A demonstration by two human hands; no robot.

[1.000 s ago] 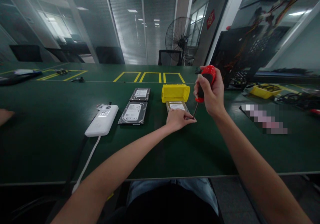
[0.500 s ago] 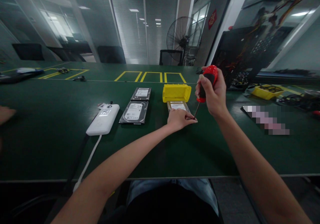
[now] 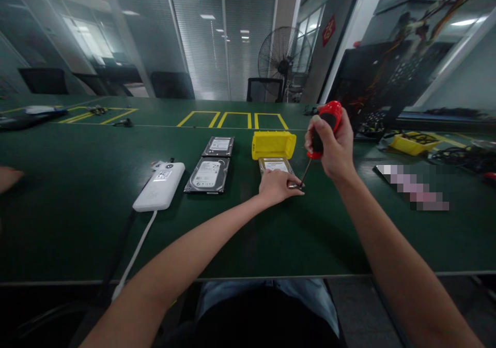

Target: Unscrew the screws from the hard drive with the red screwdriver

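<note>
Green table (image 3: 271,244): yellow bin (image 3: 273,147) just beyond drive (image 3: 275,165), second bin (image 3: 409,147) at right holding dark cables (image 3: 417,137). Left hand (image 3: 276,185) on drive, pinch unclear; right hand (image 3: 335,146) wrapped round screwdriver (image 3: 324,131).

My right hand (image 3: 335,144) now sits slightly farther right, leaning the screwdriver (image 3: 324,131) more that way. On my left hand (image 3: 276,184), thumb and finger have parted near the tip, and something metallic (image 3: 294,186) shows in the gap.

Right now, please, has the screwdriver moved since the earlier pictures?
Yes, the screwdriver handle has shifted slightly right, away from the nearer yellow bin.
</note>
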